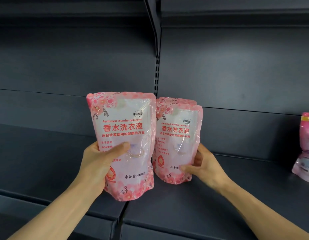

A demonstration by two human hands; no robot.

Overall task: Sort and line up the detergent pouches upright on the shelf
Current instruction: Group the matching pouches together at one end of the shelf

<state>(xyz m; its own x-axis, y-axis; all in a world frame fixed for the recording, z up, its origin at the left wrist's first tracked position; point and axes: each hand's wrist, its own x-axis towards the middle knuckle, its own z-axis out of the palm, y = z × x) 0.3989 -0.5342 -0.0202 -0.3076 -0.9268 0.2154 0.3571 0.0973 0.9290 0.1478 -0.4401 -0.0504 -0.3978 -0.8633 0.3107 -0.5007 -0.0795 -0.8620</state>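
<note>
The left hand [100, 163] covers the lower-left print of the near pouch [126, 146]. Behind the pouch [176, 144] gripped by the right hand [205, 167], a rear pouch [178, 99] shows only its top. Right of that hand, another pouch [305, 146] is cut off by the frame edge.

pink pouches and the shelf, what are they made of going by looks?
Pouch in the left hand: looks like thin glossy plastic film; it shows creases, bright glare streaks and a printed floral front. The pouch the right hand holds looks the same. Shelf: dark grey with a matte, even finish, probably painted sheet metal, going by the slotted upright; can't confirm from looks alone.
</note>
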